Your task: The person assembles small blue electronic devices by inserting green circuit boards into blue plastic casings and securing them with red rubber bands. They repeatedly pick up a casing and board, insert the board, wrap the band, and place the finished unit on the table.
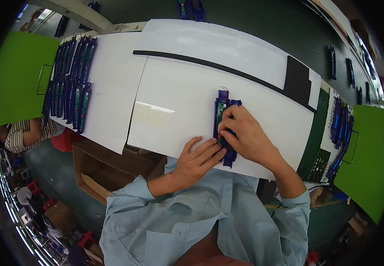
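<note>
A long blue plastic housing [228, 158] lies lengthwise in front of me on the white work surface. Along its left side runs a narrow green circuit board [220, 110], and thin wires stick out at the far end. My left hand [195, 163] holds the near part of the housing, fingertips laid on its left edge. Above the middle, my right hand [248, 134] is bent into a pinch at the board, beside a small red spot. Whatever sits between those fingertips is hidden. My right hand also covers much of the housing's right side.
Rows of similar blue housings [70, 84] lie at the left; more housings [341, 122] are at the right. A black strip [218, 66] crosses the far part of the white surface [170, 88]. Green panels [17, 80] flank both sides. A cardboard box [112, 166] stands below the near edge.
</note>
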`<state>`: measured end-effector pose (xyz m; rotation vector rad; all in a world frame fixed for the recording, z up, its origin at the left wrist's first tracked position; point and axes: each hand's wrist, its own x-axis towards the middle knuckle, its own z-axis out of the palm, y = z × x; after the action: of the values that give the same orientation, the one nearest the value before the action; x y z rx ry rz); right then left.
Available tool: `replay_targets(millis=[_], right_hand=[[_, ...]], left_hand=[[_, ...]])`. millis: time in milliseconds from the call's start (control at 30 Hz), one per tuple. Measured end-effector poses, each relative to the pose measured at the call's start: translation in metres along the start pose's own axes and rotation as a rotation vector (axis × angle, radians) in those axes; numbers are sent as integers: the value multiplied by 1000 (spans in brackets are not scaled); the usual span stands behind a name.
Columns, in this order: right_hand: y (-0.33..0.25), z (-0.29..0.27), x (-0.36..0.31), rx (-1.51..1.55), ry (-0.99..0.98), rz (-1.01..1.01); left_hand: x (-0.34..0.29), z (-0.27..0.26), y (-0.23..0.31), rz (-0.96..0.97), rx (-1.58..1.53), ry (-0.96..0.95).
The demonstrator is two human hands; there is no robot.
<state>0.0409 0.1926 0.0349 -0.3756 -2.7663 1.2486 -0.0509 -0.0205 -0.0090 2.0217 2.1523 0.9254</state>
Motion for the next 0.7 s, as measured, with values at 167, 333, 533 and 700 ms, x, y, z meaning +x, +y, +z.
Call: replay_targets(millis=[167,333,533,700], right_hand=[[1,2,1,-39,-6,-21],[4,4,0,-47,13,-89],[3,10,-5,-93,59,-154],[5,12,-8,-125,75,-204]], left_hand=[[-1,1,-1,-18,13,-5],[-4,2,-2,-26,53,-21],[-5,3,-1,-43,70,-8],[-3,4,1,-56,82,-1]])
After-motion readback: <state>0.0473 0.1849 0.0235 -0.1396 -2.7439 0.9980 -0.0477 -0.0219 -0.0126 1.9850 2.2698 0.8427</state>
